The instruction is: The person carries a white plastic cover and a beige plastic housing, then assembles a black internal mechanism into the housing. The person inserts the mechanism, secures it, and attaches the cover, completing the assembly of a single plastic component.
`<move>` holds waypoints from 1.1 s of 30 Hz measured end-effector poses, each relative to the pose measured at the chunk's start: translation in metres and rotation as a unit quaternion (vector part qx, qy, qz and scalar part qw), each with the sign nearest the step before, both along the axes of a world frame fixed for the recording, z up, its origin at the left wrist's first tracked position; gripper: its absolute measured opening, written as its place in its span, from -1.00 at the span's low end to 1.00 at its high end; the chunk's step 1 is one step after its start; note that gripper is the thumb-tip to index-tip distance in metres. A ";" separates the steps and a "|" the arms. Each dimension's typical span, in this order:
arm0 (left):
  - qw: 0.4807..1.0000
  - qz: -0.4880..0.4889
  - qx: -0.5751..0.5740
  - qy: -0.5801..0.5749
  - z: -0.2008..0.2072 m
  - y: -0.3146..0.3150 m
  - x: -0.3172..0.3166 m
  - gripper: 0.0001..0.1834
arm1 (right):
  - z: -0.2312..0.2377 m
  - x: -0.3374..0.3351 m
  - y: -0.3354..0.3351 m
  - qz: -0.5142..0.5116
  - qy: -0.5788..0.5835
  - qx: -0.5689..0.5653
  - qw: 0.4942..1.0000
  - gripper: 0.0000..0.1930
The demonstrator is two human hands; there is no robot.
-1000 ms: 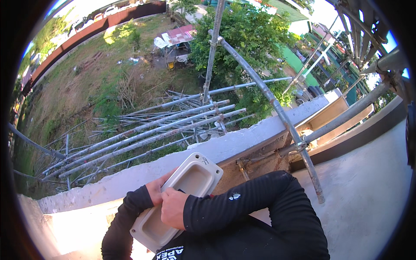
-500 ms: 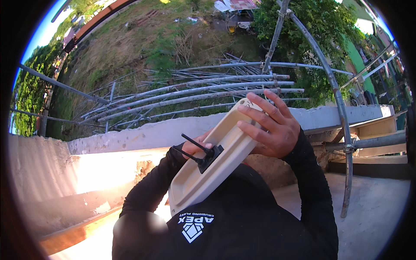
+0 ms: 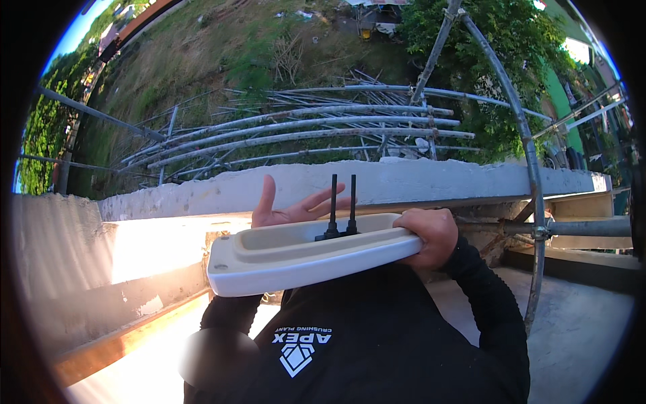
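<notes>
A toilet tank lid point(image 3: 313, 275) is held tilted in front of my chest, its white glazed edge toward me and its hollow cream underside facing up and away. From the hollow rises a black push-button fitting point(image 3: 330, 235) with two thin upright rods. My right hand point(image 3: 431, 236) grips the lid's right end, fingers curled over the rim. Behind the lid's far rim, my left hand point(image 3: 286, 214) is open, palm up, with thumb and fingers spread. Its lower part is hidden by the lid, so I cannot tell whether it touches it.
A rough concrete ledge point(image 3: 404, 182) runs across just beyond my hands. Several grey scaffold pipes point(image 3: 303, 128) lie past it, above grassy ground. At the right stands a bent upright pipe point(image 3: 528, 158), clamped to a horizontal pipe point(image 3: 585, 227). Sunlit wall stands left.
The lid has swung from a steep slant to nearly level, its white edge now toward me. My left hand has let go of the fitting and opened; my right hand has closed round the end.
</notes>
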State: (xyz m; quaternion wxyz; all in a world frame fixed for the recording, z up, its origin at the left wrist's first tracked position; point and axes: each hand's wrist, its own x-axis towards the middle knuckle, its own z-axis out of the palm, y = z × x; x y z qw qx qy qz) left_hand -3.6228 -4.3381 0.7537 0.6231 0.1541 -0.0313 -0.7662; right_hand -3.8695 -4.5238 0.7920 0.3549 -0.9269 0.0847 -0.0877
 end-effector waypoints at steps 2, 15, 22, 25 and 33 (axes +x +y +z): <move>0.985 0.169 0.005 -0.041 0.007 0.002 -0.009 0.33 | -0.003 0.007 0.016 -0.080 0.074 0.119 0.987 -0.48; 0.935 0.304 0.024 -0.179 -0.012 -0.034 0.017 -0.34 | 0.012 0.046 0.086 -0.172 0.010 0.265 0.949 -0.29; 0.965 0.128 -0.226 0.021 -0.060 -0.043 0.009 -0.14 | 0.046 0.037 0.067 0.031 -0.105 0.016 0.994 -0.45; 0.964 0.140 -0.220 0.045 -0.055 -0.035 -0.003 -0.26 | 0.074 0.033 0.040 -0.041 -0.177 0.055 0.982 -0.63; 0.972 0.139 -0.186 -0.035 -0.040 -0.035 -0.007 -0.28 | 0.065 0.077 0.022 -0.042 -0.175 -0.124 0.976 -0.65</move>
